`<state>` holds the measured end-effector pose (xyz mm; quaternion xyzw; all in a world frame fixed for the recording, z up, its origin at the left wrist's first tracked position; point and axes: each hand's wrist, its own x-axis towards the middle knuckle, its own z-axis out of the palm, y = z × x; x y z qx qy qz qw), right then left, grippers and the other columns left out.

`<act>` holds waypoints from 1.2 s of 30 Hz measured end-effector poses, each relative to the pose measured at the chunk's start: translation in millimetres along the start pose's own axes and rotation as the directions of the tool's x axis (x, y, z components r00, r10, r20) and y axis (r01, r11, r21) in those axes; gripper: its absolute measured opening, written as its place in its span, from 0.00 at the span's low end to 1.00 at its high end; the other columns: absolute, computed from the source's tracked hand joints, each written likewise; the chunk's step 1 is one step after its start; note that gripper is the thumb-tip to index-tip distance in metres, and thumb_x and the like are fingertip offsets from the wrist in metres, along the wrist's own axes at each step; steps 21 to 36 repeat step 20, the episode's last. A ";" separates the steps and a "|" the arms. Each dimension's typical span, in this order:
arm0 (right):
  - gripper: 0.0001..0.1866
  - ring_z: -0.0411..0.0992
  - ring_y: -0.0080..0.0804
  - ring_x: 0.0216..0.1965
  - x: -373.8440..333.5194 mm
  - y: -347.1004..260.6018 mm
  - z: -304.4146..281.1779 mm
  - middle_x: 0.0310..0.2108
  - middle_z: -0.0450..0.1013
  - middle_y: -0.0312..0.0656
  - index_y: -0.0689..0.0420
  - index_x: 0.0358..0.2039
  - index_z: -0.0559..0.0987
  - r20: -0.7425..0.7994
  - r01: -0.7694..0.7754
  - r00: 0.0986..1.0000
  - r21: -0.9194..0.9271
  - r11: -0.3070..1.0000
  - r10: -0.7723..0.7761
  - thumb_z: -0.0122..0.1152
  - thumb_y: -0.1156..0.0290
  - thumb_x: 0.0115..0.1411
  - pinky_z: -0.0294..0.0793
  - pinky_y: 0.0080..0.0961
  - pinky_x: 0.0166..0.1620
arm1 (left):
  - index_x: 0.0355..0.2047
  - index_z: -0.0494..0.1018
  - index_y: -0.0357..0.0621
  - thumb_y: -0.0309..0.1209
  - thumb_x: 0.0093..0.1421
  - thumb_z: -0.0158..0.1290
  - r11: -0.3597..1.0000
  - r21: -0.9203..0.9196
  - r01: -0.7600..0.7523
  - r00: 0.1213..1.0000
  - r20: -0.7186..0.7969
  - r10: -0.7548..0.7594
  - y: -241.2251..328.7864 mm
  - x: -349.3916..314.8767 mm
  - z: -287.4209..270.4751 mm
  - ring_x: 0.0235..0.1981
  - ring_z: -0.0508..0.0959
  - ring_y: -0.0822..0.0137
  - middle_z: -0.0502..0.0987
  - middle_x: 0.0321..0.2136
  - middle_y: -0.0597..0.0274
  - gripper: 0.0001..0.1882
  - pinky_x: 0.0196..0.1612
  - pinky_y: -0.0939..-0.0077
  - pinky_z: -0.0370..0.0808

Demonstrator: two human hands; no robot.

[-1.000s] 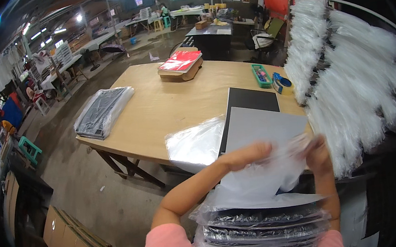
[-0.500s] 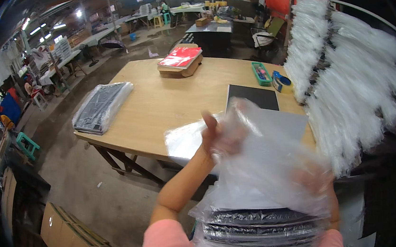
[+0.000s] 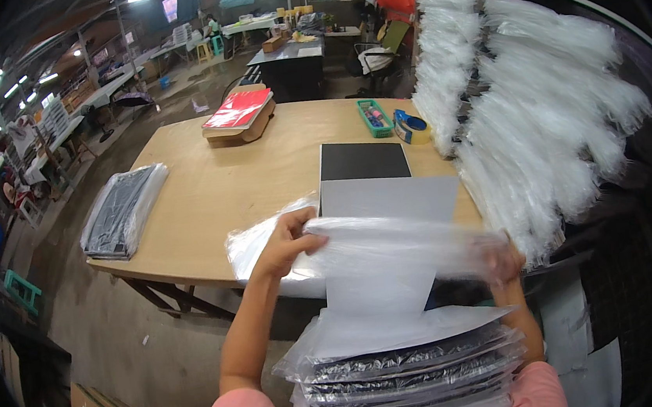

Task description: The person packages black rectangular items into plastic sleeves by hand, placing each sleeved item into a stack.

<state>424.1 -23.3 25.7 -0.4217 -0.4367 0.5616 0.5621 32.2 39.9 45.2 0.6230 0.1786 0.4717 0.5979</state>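
Observation:
A clear plastic bag (image 3: 393, 244) is stretched sideways between my two hands, above the near edge of the table. My left hand (image 3: 289, 242) pinches its left end between thumb and fingers. At the other end my right hand (image 3: 501, 256) is closed on the plastic, partly smeared by motion. Beneath the bag, close to my body, sits a stack of dark flat items in clear plastic (image 3: 413, 372). Just beyond the bag a grey sheet (image 3: 396, 195) lies on the table, overlapping a black sheet (image 3: 365, 160).
The wooden table (image 3: 207, 191) carries a wrapped dark bundle (image 3: 121, 211) at left, a red-topped stack (image 3: 238, 110) at the back, a green basket (image 3: 375, 118) and tape rolls (image 3: 413, 127). Loose clear plastic (image 3: 248, 246) lies left of my hand. Piled plastic bags (image 3: 536, 105) fill the right.
My hands have moved apart, and the loose, blurred bag is now drawn out sideways between them. My left hand has gone from spread fingers to a pinch. The view has shifted rightward.

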 end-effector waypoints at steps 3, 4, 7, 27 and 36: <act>0.05 0.72 0.31 0.32 33.6 21.8 -28.8 0.30 0.72 0.44 0.64 0.26 0.74 -0.068 0.346 0.922 -0.295 0.891 -0.381 0.55 0.75 0.54 0.74 0.24 0.32 | 0.31 0.70 0.39 0.22 0.50 0.54 0.740 0.669 0.067 0.841 -0.437 0.319 -13.5 14.5 26.9 0.17 0.67 0.70 0.69 0.20 0.63 0.07 0.22 0.75 0.64; 0.05 0.72 0.29 0.32 48.5 1.9 -4.6 0.27 0.71 0.40 0.64 0.24 0.71 -0.154 0.145 0.963 -0.402 0.904 -0.223 0.52 0.75 0.54 0.73 0.24 0.33 | 0.30 0.71 0.39 0.22 0.51 0.54 0.655 0.748 0.107 0.752 -0.492 0.439 -6.1 27.4 36.3 0.17 0.68 0.67 0.70 0.20 0.62 0.06 0.23 0.73 0.65; 0.04 0.72 0.26 0.29 81.8 -23.2 45.7 0.25 0.74 0.44 0.65 0.25 0.78 -0.195 0.490 0.642 -0.639 0.593 -0.741 0.57 0.78 0.50 0.72 0.22 0.29 | 0.31 0.77 0.44 0.28 0.54 0.55 0.522 0.828 0.205 0.694 -0.499 0.519 -0.8 47.8 38.1 0.20 0.70 0.64 0.72 0.23 0.60 0.04 0.25 0.72 0.66; 0.24 0.74 0.35 0.42 31.5 5.1 -25.5 0.42 0.75 0.46 0.61 0.47 0.74 0.256 -0.332 0.930 0.286 0.899 0.262 0.65 0.67 0.49 0.73 0.33 0.45 | 0.38 0.73 0.46 0.29 0.57 0.54 0.633 -0.368 0.681 0.688 0.026 -0.725 -35.2 -34.6 -33.5 0.19 0.65 0.81 0.72 0.27 0.72 0.09 0.21 0.89 0.61; 0.24 0.74 0.35 0.42 31.5 5.1 -25.5 0.42 0.75 0.46 0.61 0.47 0.74 0.256 -0.332 0.930 0.286 0.899 0.262 0.65 0.67 0.49 0.73 0.33 0.45 | 0.38 0.73 0.46 0.29 0.57 0.54 0.633 -0.368 0.681 0.688 0.026 -0.725 -35.2 -34.6 -33.5 0.19 0.65 0.81 0.72 0.27 0.72 0.09 0.21 0.89 0.61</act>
